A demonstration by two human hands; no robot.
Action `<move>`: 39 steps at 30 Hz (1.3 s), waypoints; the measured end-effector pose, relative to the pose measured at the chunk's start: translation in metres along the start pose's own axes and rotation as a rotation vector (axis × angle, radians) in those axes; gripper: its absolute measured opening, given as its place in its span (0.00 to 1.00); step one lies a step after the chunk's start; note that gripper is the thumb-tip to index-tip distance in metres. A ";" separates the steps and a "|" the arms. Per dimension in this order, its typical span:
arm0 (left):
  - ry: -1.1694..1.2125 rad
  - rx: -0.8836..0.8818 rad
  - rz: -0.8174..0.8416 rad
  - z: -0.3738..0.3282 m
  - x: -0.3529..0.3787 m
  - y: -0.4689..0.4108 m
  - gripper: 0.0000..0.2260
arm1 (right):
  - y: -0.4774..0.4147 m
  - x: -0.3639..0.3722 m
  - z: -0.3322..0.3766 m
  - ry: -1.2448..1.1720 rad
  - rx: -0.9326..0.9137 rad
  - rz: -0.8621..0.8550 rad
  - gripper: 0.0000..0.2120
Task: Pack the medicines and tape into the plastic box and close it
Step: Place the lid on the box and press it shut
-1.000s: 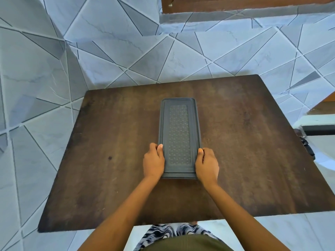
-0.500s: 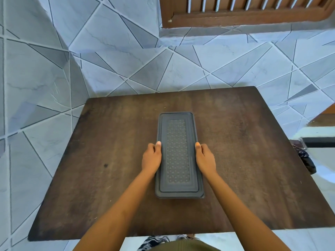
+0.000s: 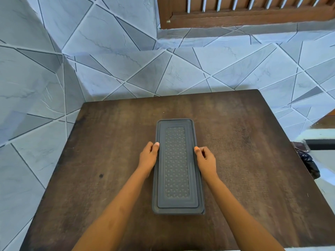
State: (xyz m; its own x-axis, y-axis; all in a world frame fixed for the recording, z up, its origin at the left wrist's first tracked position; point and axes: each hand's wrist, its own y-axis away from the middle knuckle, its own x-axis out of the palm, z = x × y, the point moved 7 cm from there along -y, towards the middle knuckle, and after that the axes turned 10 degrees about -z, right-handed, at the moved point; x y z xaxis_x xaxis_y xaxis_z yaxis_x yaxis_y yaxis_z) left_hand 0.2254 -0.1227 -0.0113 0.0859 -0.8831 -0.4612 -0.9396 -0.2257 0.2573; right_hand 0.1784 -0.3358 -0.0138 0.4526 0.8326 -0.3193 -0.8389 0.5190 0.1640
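A long dark grey plastic box [image 3: 176,167] lies shut on the brown wooden table [image 3: 244,151], its textured lid on top and its long axis pointing away from me. My left hand [image 3: 148,157] presses against the box's left long side, thumb on the lid's edge. On the opposite long side my right hand [image 3: 205,159] does the same. Both hands sit about halfway along the box. No medicines or tape are in sight; the lid hides the inside.
Grey tiled walls [image 3: 108,51] rise behind and to the left of the table. A wooden window frame [image 3: 244,13] is at the top right. A dark bag-like object [image 3: 308,163] sits off the table's right edge.
Both hands have slid forward along the box's sides, from its near end to about the middle. The camera has tilted up, so the box appears lower in view.
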 end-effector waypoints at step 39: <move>-0.138 0.080 0.185 -0.007 -0.003 0.026 0.24 | -0.002 0.003 0.005 0.052 -0.051 0.254 0.15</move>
State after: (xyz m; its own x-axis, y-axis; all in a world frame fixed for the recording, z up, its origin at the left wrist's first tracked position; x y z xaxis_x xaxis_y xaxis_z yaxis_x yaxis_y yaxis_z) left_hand 0.2028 -0.1284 0.0025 -0.1308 -0.8404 -0.5260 -0.9588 -0.0278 0.2827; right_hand 0.1829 -0.3332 -0.0106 0.2109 0.9232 -0.3214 -0.9382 0.2835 0.1985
